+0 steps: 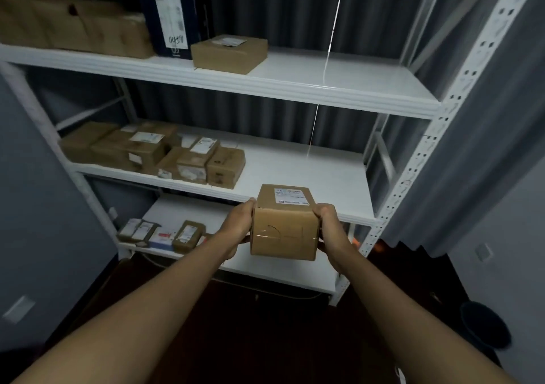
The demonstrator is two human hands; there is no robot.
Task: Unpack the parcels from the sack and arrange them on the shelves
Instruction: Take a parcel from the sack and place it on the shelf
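Note:
A brown cardboard parcel [283, 230] with a white label on top and tape across its near face is held in the air between both hands, just in front of the middle shelf [309, 177]. My left hand [237, 224] grips its left side and my right hand [327, 224] grips its right side. The parcel's far end reaches the front edge of that shelf. The sack is not in view.
White metal shelving stands ahead. Several cardboard parcels [153, 151] fill the middle shelf's left half. The top shelf [339, 80] carries a flat box [230, 53], a dark upright box [174, 15] and brown parcels. Small parcels [165, 232] lie on the bottom shelf. A dark bin [483, 327] sits at lower right.

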